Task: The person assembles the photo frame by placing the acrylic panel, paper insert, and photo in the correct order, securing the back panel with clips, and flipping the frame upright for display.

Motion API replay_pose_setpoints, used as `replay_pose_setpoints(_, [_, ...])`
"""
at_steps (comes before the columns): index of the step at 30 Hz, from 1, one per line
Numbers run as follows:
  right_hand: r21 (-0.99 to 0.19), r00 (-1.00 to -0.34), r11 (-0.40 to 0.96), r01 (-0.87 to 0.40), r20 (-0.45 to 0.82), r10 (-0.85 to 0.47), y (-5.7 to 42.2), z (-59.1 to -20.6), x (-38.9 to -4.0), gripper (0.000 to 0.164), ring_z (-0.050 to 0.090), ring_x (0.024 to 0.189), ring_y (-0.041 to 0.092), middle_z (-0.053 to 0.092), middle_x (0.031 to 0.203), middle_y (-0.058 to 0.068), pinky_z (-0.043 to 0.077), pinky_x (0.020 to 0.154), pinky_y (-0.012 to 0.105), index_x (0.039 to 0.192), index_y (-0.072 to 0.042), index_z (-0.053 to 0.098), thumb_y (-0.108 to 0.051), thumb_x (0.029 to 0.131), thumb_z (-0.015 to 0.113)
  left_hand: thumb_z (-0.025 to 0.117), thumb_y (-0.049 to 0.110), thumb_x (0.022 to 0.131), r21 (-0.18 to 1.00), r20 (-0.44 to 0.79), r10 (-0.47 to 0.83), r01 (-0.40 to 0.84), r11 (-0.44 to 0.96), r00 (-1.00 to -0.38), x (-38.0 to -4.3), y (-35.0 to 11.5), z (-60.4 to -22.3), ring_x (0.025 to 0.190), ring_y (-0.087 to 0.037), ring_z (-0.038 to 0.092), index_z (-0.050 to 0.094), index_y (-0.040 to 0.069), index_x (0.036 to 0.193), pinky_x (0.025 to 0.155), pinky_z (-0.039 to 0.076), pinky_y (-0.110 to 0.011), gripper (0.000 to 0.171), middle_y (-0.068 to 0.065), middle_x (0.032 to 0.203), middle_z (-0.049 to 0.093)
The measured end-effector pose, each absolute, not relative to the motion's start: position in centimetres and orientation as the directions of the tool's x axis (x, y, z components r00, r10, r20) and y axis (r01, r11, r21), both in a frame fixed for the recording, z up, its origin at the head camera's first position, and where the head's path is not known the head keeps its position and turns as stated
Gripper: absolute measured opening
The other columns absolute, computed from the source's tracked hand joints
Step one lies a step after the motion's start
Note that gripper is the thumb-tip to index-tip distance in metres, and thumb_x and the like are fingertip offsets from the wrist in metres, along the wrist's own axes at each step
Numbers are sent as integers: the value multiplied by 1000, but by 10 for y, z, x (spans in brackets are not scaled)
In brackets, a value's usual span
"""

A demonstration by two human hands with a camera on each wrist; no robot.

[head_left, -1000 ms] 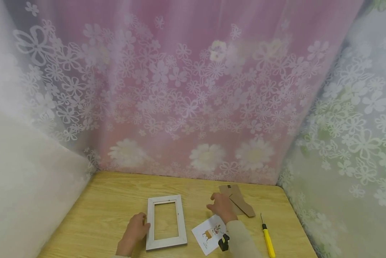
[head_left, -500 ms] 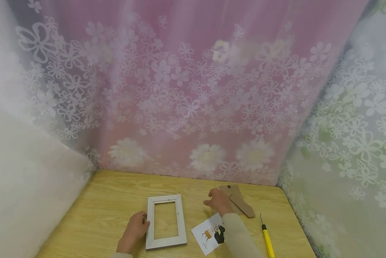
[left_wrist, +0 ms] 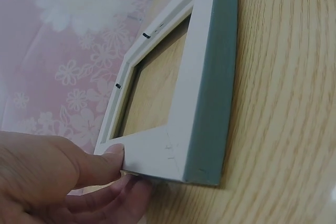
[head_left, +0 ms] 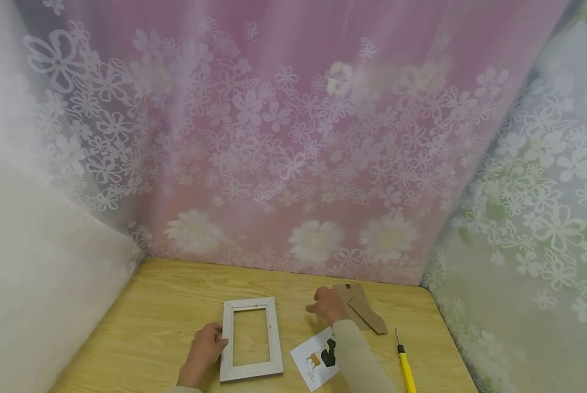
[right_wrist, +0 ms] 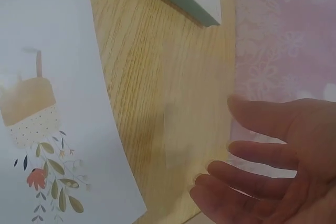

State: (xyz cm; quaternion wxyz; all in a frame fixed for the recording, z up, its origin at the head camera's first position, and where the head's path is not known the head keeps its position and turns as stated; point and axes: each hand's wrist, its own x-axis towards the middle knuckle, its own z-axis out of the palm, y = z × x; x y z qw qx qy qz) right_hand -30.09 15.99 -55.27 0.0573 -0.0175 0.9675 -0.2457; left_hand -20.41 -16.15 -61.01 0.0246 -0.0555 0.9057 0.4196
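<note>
A white picture frame (head_left: 228, 338) with an open middle lies on the wooden table. My left hand (head_left: 202, 352) grips its left side, thumb on top and fingers below the edge, as the left wrist view shows. My right hand (head_left: 329, 305) hovers between the frame and a brown cardboard backing (head_left: 351, 292), fingers loosely bent. In the right wrist view a faint, see-through sheet (right_wrist: 194, 98) lies on the table by the right fingertips; whether they touch it I cannot tell. A printed card (head_left: 303, 363) with an animal and flowers lies partly beneath the right forearm.
A yellow-handled screwdriver (head_left: 405, 368) lies on the right of the table (head_left: 175, 295). The backing has a stand leg (head_left: 369, 316) attached. Flowered curtains (head_left: 293, 240) hang along the back and sides.
My right hand has shifted a little leftward and away from me, with the sleeve following. The left hand stays on the frame; frame, card, backing and screwdriver lie as before.
</note>
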Motion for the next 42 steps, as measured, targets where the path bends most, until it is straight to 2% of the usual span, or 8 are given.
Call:
replay_pose_setpoints(7, [-489, -993, 871, 40, -114, -19, 159, -563, -312, 40, 68, 99, 39, 71, 109, 22, 58, 84, 50, 109, 6, 68, -20, 85, 84, 76, 4, 88, 749, -119, -119, -168, 641, -986, -206, -161, -608, 63, -15, 57, 64, -10, 116, 55, 47, -29, 34, -6, 77, 64])
replay_pose_setpoints(19, [-492, -998, 869, 48, -60, 22, 151, -581, -322, 36, 66, 76, 30, 68, 87, 16, 57, 69, 44, 95, 4, 63, -21, 81, 87, 77, 3, 87, 759, -146, -138, -200, 619, -980, -203, -160, -607, 61, -15, 56, 65, -11, 114, 54, 46, -29, 33, -6, 74, 62])
replay_pose_setpoints(23, [-491, -997, 868, 67, -69, 38, 147, -580, -324, 38, 67, 78, 36, 68, 87, 18, 57, 69, 48, 96, 4, 63, -22, 81, 87, 77, 2, 86, 768, -120, -135, -178, 615, -984, -204, -161, -607, 60, -15, 55, 66, -11, 112, 53, 46, -29, 31, -5, 72, 62])
replay_pose_setpoints(28, [-461, -991, 879, 123, -108, 82, 139, -583, -327, 46, 64, 100, 56, 70, 104, 29, 57, 78, 60, 104, 6, 69, -30, 81, 87, 77, 3, 86, 771, -107, -126, -163, 616, -986, -205, -162, -608, 58, -14, 54, 66, -11, 112, 52, 44, -28, 31, -4, 70, 60])
replay_pose_setpoints(31, [-422, -984, 893, 157, -140, 107, 134, -587, -328, 56, 58, 110, 60, 64, 117, 36, 54, 82, 68, 114, 7, 68, -36, 82, 85, 77, 3, 86, 767, -100, -123, -156, 623, -987, -205, -162, -609, 59, -14, 54, 67, -11, 111, 53, 45, -29, 31, -4, 71, 62])
replay_pose_setpoints(35, [-338, -980, 923, 183, -141, 143, 127, -591, -328, 74, 57, 104, 53, 56, 118, 36, 53, 77, 69, 125, 7, 61, -47, 79, 86, 77, 3, 86, 762, -83, -123, -142, 632, -989, -206, -162, -608, 61, -15, 56, 67, -11, 109, 54, 46, -29, 29, -6, 73, 63])
replay_pose_setpoints(38, [-257, -978, 946, 199, -116, 174, 123, -594, -327, 82, 56, 93, 47, 56, 112, 33, 53, 70, 64, 122, 6, 60, -55, 75, 87, 78, 3, 86, 754, -79, -120, -138, 642, -990, -206, -161, -608, 62, -15, 56, 68, -11, 108, 54, 46, -29, 29, -6, 74, 64])
replay_pose_setpoints(42, [-208, -973, 952, 223, -99, 207, 120, -596, -325, 81, 55, 88, 44, 57, 106, 32, 53, 66, 58, 115, 5, 59, -56, 72, 89, 78, 3, 85, 747, -77, -119, -136, 651, -990, -206, -161, -609, 64, -15, 57, 68, -12, 107, 55, 46, -30, 28, -6, 75, 65])
